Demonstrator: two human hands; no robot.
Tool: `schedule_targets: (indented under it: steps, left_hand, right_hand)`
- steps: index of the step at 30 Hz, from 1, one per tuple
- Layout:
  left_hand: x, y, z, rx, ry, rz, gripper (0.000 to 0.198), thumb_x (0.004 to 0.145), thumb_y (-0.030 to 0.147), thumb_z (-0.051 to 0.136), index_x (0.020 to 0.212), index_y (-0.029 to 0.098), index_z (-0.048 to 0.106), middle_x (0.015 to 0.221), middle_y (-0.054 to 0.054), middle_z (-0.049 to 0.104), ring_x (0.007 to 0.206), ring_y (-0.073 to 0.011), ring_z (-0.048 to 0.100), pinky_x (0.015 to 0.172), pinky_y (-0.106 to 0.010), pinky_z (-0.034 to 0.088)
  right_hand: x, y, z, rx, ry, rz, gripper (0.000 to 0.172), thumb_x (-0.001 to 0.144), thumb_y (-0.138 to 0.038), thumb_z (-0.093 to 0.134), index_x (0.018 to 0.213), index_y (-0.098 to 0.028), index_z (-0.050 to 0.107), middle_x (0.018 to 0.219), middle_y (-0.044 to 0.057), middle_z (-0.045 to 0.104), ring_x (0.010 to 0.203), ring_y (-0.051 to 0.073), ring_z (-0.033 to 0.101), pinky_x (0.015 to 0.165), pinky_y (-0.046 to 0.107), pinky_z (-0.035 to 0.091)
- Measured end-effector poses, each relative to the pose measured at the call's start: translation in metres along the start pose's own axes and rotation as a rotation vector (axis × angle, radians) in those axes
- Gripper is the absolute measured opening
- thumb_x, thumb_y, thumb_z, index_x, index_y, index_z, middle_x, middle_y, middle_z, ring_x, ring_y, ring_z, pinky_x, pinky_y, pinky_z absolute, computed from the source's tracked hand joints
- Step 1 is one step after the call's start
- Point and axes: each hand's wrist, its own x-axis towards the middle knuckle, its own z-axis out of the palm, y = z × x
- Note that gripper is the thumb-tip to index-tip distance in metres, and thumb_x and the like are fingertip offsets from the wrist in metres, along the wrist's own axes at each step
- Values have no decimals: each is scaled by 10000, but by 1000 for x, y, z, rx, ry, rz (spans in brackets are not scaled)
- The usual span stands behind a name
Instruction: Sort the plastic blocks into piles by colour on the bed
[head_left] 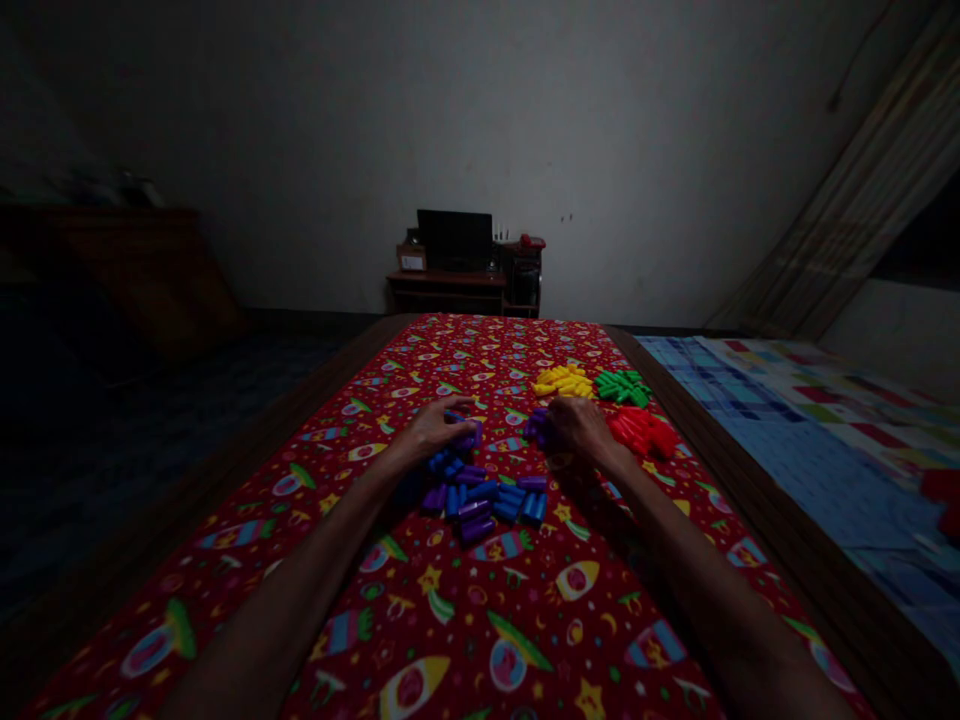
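Observation:
My left hand (433,426) is over the far end of a mixed pile of small blue pieces (484,491) and purple pieces (477,529), which look like short plastic tubes. Its thumb and forefinger are apart, with a purple piece (471,438) right by the thumb. To the right, my right hand (580,421) bends its fingers down at a small purple heap (538,427). Those fingers are closed, and whatever is in them is hidden. Just past this hand are separate heaps of yellow pieces (564,381), green pieces (622,387) and red pieces (642,432).
A red cloth with rocket prints (450,620) covers the long table, whose dark wooden edge (720,440) shows. Beyond stands a low desk (446,282) with a monitor (454,238). A patchwork-covered bed (810,400) lies right, a wooden cabinet (135,280) left.

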Motion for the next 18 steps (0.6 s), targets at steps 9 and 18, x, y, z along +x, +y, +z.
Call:
schedule_targets:
  steps: [9, 18]
  left_hand:
    - [-10, 20, 23, 14, -53, 78, 540, 684, 523, 646, 1061, 138, 670, 964, -88, 719, 887, -250, 673, 794, -359, 529]
    - [-8, 18, 18, 248, -41, 170, 360, 783, 401, 582, 1026, 159, 693, 1027, -91, 718, 949, -237, 664, 871, -352, 512]
  right_hand:
    - [-10, -39, -16, 470, -47, -322, 297, 910, -306, 513, 1093, -150, 686, 882, 76, 722, 710, 150, 624, 637, 225, 402]
    - [-9, -20, -21, 339, -195, -297, 175, 751, -96, 562, 871, -126, 686, 680, 10, 626, 579, 93, 483, 546, 197, 290]
